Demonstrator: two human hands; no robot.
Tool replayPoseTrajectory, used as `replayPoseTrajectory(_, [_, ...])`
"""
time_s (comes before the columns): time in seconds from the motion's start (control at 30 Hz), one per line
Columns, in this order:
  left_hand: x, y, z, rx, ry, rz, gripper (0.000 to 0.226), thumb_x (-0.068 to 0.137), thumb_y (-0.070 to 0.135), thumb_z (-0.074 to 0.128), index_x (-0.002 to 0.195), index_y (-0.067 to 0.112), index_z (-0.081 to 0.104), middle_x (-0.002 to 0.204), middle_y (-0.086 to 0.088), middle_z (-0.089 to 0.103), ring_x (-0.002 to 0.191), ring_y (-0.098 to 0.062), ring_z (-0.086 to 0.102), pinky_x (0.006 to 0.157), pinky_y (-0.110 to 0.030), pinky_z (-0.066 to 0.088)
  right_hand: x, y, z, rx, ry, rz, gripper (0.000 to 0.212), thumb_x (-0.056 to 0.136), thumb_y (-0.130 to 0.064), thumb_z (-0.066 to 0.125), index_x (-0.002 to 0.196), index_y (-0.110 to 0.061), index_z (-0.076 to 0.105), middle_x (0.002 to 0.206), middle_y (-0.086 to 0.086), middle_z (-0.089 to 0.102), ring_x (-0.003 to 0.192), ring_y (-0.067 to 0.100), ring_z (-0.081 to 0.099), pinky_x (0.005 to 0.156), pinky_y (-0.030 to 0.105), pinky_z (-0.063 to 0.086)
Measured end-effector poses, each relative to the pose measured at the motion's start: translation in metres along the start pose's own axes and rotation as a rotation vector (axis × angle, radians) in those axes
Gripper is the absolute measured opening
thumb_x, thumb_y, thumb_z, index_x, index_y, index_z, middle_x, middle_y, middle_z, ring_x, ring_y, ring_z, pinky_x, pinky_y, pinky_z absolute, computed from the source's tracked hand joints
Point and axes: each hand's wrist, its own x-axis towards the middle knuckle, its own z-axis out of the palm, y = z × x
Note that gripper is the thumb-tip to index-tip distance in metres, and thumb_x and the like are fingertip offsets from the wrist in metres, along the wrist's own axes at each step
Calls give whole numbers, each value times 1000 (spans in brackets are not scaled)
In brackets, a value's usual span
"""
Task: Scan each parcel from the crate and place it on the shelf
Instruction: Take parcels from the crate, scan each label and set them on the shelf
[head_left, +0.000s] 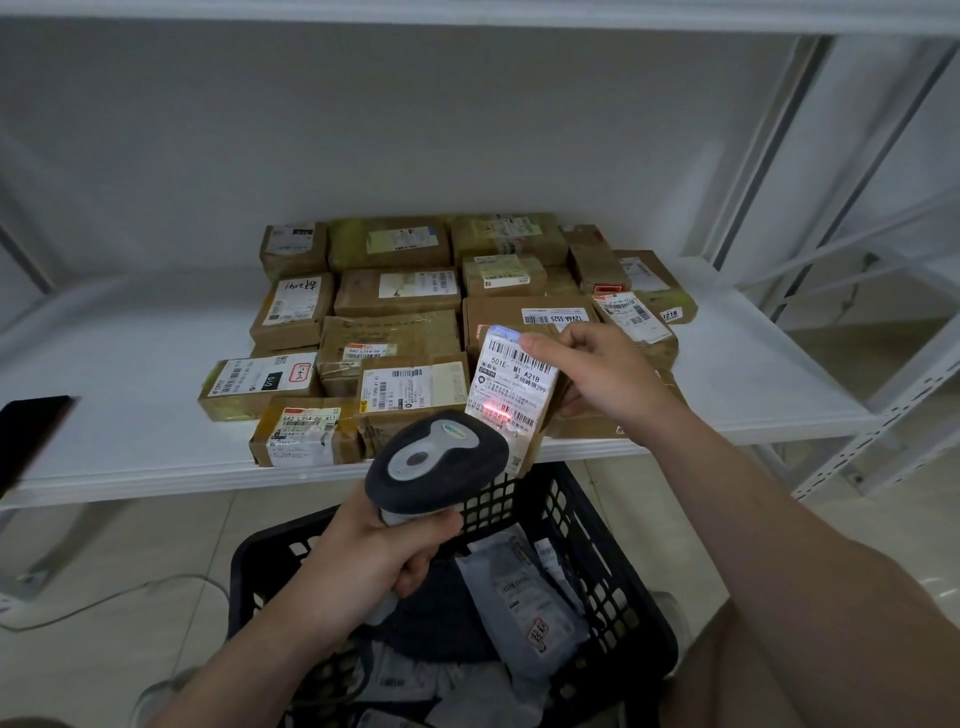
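This is a parcel storeroom, by the look of it the back room of a courier pick-up point or a small sorting depot. White metal racking fills the space: a broad shelf (130, 415) with another deck above it, and slotted uprights (878, 431) at the right with more of the same racking beyond. On the shelf sit rows of taped cardboard boxes (395, 291), each bearing a printed shipping label and barcode. Below stands a black plastic crate (597, 519) holding grey mailer bags (524, 597), labelled too. A scanner (436, 457) throws a red line across the label of a parcel (511, 384). The wall (363, 130) is bare and white, and the floor (104, 540) is pale tile.
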Motion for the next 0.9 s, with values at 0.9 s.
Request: replayPoseTrajectory(0.9, [4,-1,1,-7,13,2,56,65,43,81,85,-5,60,55,-10,38,47,-19,34,48,-30,33,36,31,-48,278,419,164,44,93,-57,65,98,-14,72,86,2,79,74,16,75,55,27,55])
